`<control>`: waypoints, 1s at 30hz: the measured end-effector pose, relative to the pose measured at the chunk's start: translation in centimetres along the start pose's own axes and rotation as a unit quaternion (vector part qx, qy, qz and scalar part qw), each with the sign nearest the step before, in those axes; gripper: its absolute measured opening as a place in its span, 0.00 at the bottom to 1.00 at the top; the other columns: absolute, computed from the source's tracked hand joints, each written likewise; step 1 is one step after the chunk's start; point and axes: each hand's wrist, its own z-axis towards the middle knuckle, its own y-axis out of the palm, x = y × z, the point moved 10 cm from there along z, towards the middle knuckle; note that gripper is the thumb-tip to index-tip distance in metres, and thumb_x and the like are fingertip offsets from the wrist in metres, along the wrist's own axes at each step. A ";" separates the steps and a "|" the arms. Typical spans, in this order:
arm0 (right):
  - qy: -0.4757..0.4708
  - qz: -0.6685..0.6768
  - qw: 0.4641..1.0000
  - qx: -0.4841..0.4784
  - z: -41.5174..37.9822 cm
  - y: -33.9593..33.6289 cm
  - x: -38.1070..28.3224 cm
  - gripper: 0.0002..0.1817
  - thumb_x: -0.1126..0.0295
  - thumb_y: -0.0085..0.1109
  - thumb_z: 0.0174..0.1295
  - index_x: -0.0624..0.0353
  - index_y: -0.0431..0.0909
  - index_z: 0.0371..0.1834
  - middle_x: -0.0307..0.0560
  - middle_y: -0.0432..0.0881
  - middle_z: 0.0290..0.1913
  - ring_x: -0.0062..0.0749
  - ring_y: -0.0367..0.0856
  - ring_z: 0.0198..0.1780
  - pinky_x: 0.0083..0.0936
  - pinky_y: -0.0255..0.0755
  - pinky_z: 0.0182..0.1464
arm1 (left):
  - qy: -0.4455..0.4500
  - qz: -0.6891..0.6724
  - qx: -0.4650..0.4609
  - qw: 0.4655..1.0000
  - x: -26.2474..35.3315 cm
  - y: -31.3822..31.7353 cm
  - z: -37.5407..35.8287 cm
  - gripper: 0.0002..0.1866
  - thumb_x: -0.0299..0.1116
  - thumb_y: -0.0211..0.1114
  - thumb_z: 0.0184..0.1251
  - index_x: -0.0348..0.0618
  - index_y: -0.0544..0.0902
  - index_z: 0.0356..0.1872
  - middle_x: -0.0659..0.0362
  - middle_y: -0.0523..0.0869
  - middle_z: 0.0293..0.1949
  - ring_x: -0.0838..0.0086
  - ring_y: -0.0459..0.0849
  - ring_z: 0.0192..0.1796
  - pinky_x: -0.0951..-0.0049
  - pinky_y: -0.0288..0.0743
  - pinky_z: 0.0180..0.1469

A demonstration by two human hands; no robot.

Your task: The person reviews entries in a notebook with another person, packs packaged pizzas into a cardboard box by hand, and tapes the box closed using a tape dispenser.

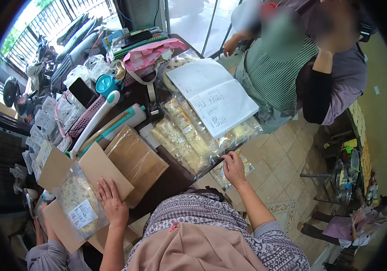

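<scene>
My left hand [112, 203] lies with its fingers spread on a flap of an open cardboard box [105, 169]. Inside that box is a plastic-wrapped round item [77, 198] with a white label. My right hand [234, 169] rests at the table's edge beside the bagged breads [195, 135]; its fingers are bent, and whether they grip anything is hidden. An open notebook [213, 97] with handwriting lies on top of the packages. Between the open box and the breads sits a taped brown box [135, 165].
A pink basket [87, 115] holds a black phone [82, 93], near a blue cup [106, 84] and a pink bag [152, 54]. Two people stand beyond the table. Another person's hand [44, 221] is at the open box's lower left. More people are at far right.
</scene>
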 end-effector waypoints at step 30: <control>-0.368 0.104 0.865 -0.324 2.5 17.9 -18.6 0.28 0.55 0.49 0.61 0.46 0.61 0.65 0.39 0.52 0.72 0.39 0.47 0.72 0.45 0.57 0.60 | 0.026 0.160 -0.008 0.987 -1.5 3.6 -0.7 0.50 0.57 0.60 0.52 0.44 0.44 0.70 0.44 0.39 0.71 0.51 0.36 0.73 0.52 0.30 0.70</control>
